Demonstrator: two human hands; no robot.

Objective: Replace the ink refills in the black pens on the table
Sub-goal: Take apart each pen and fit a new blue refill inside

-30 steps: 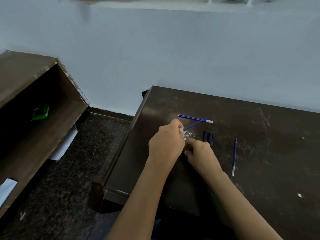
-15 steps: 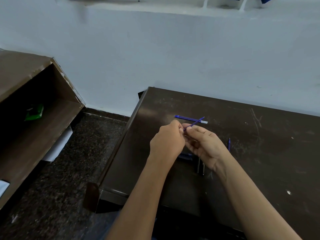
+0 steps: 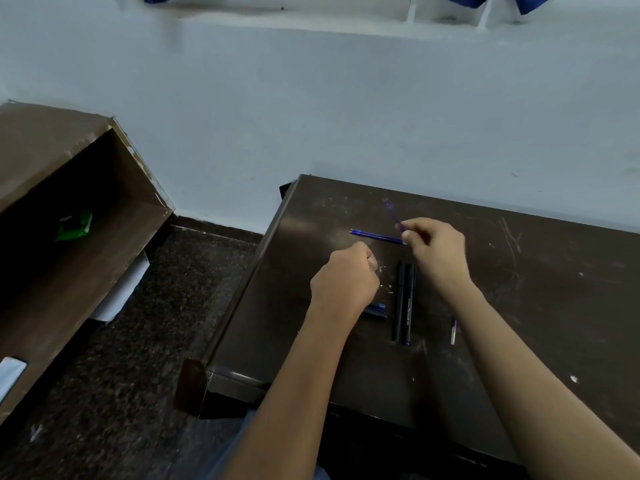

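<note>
Blue and motion-blurred, one refill [image 3: 393,213] is pinched by the raised right hand [image 3: 434,251], beyond the two black pens [image 3: 403,303]. Left of the pens, the left hand [image 3: 346,275] is fisted, and I cannot tell whether it holds anything. The pens lie side by side on the dark, scratched surface [image 3: 519,306]. A second refill [image 3: 377,236] lies beyond them.

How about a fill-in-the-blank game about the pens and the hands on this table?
1. ___ black pens lie side by side on the table.
2. The ___ hand pinches the raised refill.
3. The black pens lie to the ___ of the left hand.

Missing words: Two; right; right.
</note>
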